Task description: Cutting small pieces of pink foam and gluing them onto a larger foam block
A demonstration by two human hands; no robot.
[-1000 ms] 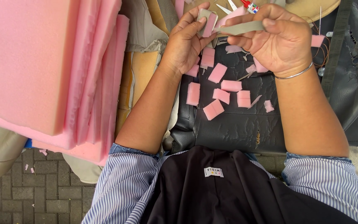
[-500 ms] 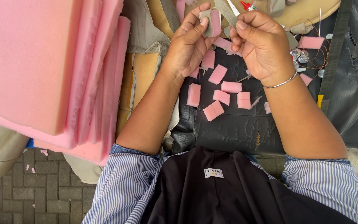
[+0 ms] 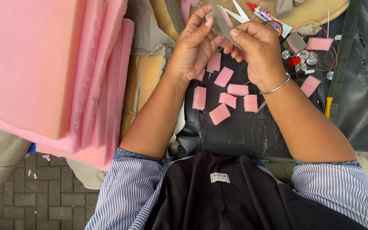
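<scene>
Both forearms reach up from striped sleeves, hands meeting above the black leather sheet [image 3: 243,132]; the left hand [image 3: 192,51] and right hand [image 3: 256,53] both pinch a grey fabric strip [image 3: 223,23] between thumb and fingertips; the strip's long axis runs diagonally, upper left to lower right, between the two hands, above scattered pink foam pieces [image 3: 228,100]

matt grey fabric strip [image 3: 226,26], soft porous pink foam pieces [image 3: 220,114], cracked glossy black leatherette [image 3: 243,134], shiny metal bangle [image 3: 277,87]
</scene>
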